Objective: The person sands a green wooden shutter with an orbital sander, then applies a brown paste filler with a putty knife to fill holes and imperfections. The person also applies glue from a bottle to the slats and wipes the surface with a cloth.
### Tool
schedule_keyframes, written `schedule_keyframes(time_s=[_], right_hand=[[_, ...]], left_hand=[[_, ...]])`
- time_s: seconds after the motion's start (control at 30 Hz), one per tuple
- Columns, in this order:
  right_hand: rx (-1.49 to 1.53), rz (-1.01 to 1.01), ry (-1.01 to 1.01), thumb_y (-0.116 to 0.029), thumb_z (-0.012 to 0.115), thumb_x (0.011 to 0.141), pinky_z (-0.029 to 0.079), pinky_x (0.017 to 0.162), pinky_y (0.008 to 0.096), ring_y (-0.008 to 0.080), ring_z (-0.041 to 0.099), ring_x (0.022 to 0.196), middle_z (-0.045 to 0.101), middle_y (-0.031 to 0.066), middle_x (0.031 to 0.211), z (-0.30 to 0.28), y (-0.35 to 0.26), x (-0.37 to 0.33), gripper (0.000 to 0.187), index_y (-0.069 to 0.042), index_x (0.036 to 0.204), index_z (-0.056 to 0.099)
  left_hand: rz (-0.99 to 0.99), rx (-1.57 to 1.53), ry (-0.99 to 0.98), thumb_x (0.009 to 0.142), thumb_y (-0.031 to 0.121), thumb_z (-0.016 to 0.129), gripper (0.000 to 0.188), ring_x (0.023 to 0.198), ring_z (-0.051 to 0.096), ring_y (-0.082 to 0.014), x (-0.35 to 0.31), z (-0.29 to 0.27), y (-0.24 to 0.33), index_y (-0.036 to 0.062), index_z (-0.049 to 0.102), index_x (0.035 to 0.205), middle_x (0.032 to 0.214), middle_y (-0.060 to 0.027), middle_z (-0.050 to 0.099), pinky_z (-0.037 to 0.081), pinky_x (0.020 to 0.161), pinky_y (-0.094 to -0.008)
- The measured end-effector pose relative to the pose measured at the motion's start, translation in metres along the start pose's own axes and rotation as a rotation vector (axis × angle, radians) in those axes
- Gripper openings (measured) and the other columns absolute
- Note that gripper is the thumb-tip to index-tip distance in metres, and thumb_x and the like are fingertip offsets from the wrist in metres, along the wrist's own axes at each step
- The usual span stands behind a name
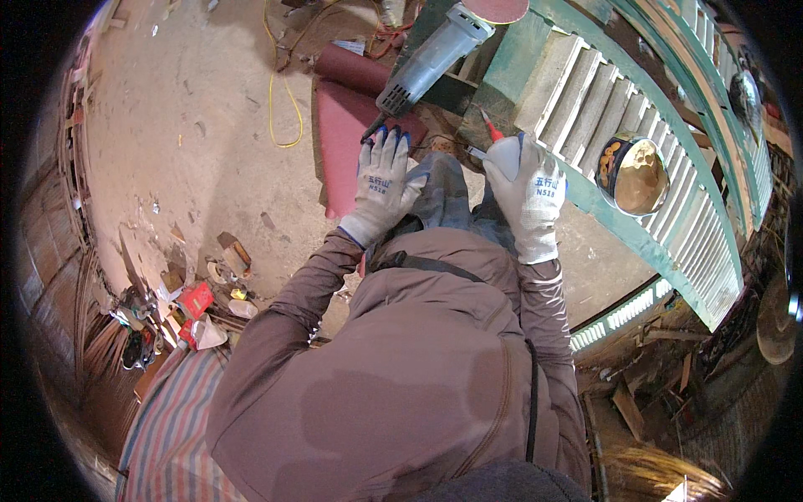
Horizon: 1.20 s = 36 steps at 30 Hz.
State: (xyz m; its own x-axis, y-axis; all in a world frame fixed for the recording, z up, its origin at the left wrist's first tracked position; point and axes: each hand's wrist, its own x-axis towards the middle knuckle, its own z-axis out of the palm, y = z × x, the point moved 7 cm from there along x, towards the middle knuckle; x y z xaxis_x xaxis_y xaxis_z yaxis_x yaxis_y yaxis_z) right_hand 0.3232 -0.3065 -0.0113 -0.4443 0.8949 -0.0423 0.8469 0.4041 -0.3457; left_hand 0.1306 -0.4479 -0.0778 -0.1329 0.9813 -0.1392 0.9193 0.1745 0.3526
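My left hand [381,182], in a white work glove with blue fingertips, is open with its fingers stretched forward. Its fingertips are at the cord end of a grey power sander [435,60], which has a round reddish disc [496,7] at its far end. My right hand [531,192], gloved the same way, is closed around a pale, rounded thing [504,157] that I cannot make out. Just beyond that hand is a slim tool with a red handle [493,130] and a dark pointed tip; whether the hand grips it is unclear.
Green louvred shutters [577,180] lie at my right, with an open can of tan paste [642,177] on the slats. A reddish abrasive sheet [339,146], partly rolled, spreads ahead. A yellow cord [272,109] loops over the dusty floor. Clutter and striped cloth [180,418] lie left.
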Motion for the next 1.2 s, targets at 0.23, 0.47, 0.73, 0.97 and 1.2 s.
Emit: schedule_keyframes(time_s=[0.23, 0.47, 0.73, 0.97, 1.2], right_hand=[[0.014, -0.045, -0.029, -0.043, 0.078, 0.083, 0.048, 0.091, 0.0491, 0.0372, 0.063, 0.107, 0.067, 0.0182, 0.114, -0.003, -0.009, 0.011, 0.067, -0.001, 0.131, 0.060], [0.035, -0.018, -0.021, -0.042, 0.079, 0.082, 0.049, 0.091, 0.0480, 0.0370, 0.063, 0.108, 0.067, 0.0187, 0.114, -0.004, -0.004, 0.008, 0.066, 0.000, 0.130, 0.060], [0.014, -0.002, 0.066, -0.044, 0.080, 0.081, 0.050, 0.093, 0.0492, 0.0394, 0.064, 0.108, 0.068, 0.0218, 0.115, -0.011, 0.020, -0.011, 0.068, 0.000, 0.130, 0.061], [-0.014, 0.072, 0.017, -0.047, 0.078, 0.082, 0.051, 0.091, 0.0500, 0.0400, 0.065, 0.106, 0.068, 0.0215, 0.114, -0.014, 0.028, -0.016, 0.068, 0.001, 0.128, 0.062], [-0.006, 0.049, 0.007, -0.046, 0.080, 0.081, 0.051, 0.090, 0.0491, 0.0399, 0.065, 0.103, 0.068, 0.0215, 0.112, -0.009, 0.014, -0.014, 0.070, -0.001, 0.131, 0.062]], left_hand=[[-0.011, -0.030, -0.024, 0.101, 0.043, 0.053, 0.067, 0.148, 0.030, -0.0489, 0.003, 0.002, 0.000, -0.0027, 0.044, 0.149, 0.155, -0.0303, 0.039, 0.019, 0.121, -0.0591], [-0.007, -0.053, -0.001, 0.102, 0.041, 0.053, 0.061, 0.147, 0.031, -0.0490, 0.007, 0.006, -0.004, -0.0019, 0.050, 0.145, 0.155, -0.0299, 0.039, 0.020, 0.121, -0.0597], [0.006, -0.056, 0.003, 0.102, 0.040, 0.054, 0.058, 0.147, 0.031, -0.0487, 0.007, 0.008, -0.004, 0.0001, 0.051, 0.145, 0.155, -0.0297, 0.040, 0.021, 0.120, -0.0596], [0.009, -0.069, 0.012, 0.102, 0.038, 0.055, 0.057, 0.147, 0.031, -0.0485, 0.006, 0.015, -0.005, 0.0022, 0.051, 0.145, 0.155, -0.0285, 0.041, 0.025, 0.117, -0.0602], [-0.003, -0.080, 0.039, 0.101, 0.037, 0.056, 0.059, 0.145, 0.035, -0.0467, 0.006, 0.008, -0.001, 0.0002, 0.048, 0.146, 0.151, -0.0269, 0.045, 0.028, 0.116, -0.0578]])
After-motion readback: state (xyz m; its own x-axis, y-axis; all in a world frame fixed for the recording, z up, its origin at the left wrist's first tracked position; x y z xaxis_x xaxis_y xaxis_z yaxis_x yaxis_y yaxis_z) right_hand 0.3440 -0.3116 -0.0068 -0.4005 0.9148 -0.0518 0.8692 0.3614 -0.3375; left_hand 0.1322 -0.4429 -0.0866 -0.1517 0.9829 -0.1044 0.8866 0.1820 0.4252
